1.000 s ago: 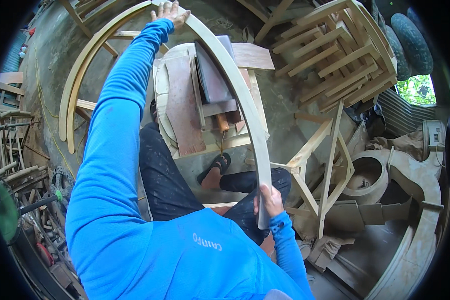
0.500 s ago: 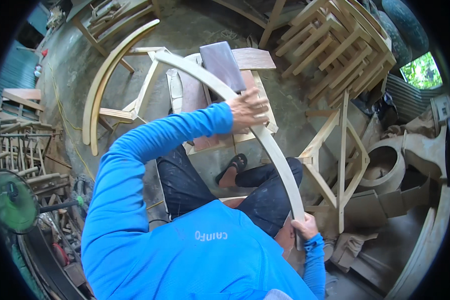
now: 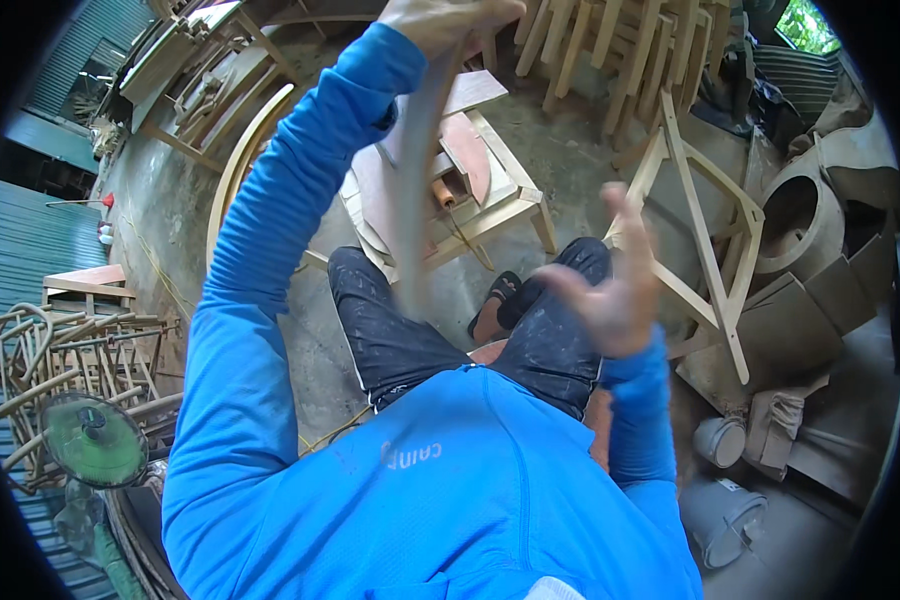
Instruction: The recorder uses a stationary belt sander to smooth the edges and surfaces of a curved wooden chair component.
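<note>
Raised at the top of the view, my left hand [image 3: 450,22] is closed around a curved wooden strip [image 3: 416,200]. The strip hangs down from it toward my lap, smeared by motion. My right hand [image 3: 615,285] is open above my right knee, with its thumb and fingers apart and nothing in it. Behind the strip stands a low wooden workbench [image 3: 515,207] with thin boards on top, among them a rounded reddish board [image 3: 465,160]. A tool with an orange-brown body [image 3: 443,193] and a cord lies there, partly hidden.
A pale angular wooden frame [image 3: 705,230] stands to the right, before a hollow round casing [image 3: 792,222]. Stacked wooden frames [image 3: 635,55] fill the far side. Curved rails [image 3: 238,165] lean at the left. A green fan [image 3: 95,440] and a grey bucket [image 3: 725,522] are near.
My left hand has moved up and away with the curved strip, which has swung from slanting across my lap to hanging nearly upright. My right hand has let go of its end and risen.
</note>
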`<state>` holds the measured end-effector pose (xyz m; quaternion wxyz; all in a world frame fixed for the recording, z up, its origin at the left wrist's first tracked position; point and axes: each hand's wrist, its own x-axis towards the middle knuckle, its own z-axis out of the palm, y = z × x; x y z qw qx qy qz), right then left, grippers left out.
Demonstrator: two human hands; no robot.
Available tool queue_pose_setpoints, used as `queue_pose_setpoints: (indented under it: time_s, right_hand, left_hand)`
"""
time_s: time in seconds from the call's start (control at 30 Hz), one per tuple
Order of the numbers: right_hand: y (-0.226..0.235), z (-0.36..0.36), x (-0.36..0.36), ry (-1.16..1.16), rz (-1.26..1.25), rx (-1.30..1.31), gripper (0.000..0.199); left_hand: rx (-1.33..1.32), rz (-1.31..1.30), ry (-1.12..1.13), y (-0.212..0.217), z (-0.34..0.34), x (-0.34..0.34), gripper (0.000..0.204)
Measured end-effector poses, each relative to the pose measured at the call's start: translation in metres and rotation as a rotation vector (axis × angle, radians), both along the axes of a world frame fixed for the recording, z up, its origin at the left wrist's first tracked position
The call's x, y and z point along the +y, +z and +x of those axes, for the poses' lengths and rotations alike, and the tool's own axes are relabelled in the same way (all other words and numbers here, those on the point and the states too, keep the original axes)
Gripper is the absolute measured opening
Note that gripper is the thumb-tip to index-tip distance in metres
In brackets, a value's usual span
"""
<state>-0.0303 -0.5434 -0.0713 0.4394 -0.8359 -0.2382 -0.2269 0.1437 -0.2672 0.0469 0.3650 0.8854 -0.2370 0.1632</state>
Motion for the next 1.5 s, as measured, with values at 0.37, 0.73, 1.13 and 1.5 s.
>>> queue_pose_setpoints:
  time_s: [0.37, 0.73, 1.13, 1.5]
  right_hand:
    - [-0.139, -0.069, -0.1, 0.052, -0.302, 0.142, 0.054]
    - [-0.135, -0.137, -0.179, 0.129, -0.554, 0.443, 0.074]
    - [-0.134, -0.046, -0.119, 0.246, -0.62, 0.447, 0.08]
    - [-0.138, -0.043, -0.09, 0.291, -0.523, 0.459, 0.079]
  left_hand:
    - [0.331, -0.909, 0.53, -0.131, 0.0, 0.086, 0.042]
    - [0.473, 0.609, 0.922, -0.258, -0.013, 0.08, 0.082]
    - [0.439, 0.466, 1.033, -0.274, 0.066, 0.14, 0.071]
    - [0.381, 0.512, 1.038, -0.287, 0.086, 0.183, 0.066]
